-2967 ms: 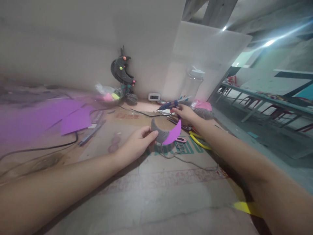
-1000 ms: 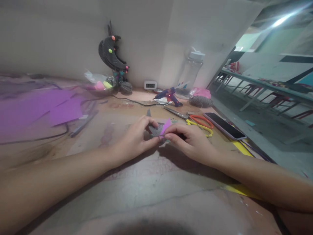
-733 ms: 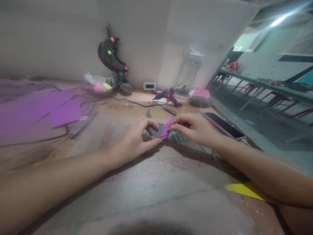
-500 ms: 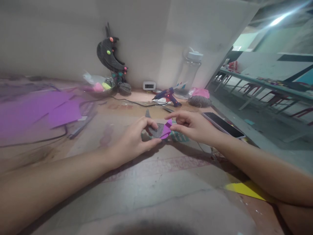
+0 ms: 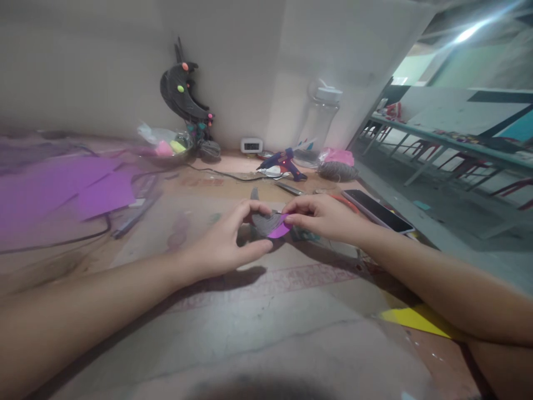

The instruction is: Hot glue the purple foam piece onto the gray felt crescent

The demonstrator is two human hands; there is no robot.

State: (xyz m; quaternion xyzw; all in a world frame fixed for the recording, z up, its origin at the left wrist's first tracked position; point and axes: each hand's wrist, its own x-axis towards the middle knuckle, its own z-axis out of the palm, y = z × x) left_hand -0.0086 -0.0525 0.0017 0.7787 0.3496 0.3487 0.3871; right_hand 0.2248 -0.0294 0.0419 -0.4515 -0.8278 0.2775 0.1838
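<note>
Near the centre of the frame, the right hand (image 5: 327, 216) pinches the purple end of a small grey-and-purple crescent (image 5: 266, 224) between thumb and fingers, while the left hand (image 5: 222, 239), its thumb spread well apart from its curled fingers, touches the upper edge.

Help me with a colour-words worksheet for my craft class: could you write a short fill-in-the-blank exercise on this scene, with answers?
1. The right hand pinches the crescent at its ____ end.
2. The crescent's part nearer the left hand is coloured ____.
3. The flat strip showing beside the right forearm is bright ____.
4. The bundle just above the ball of yarn is ____.

Missing words: purple; grey; yellow; pink.
</note>
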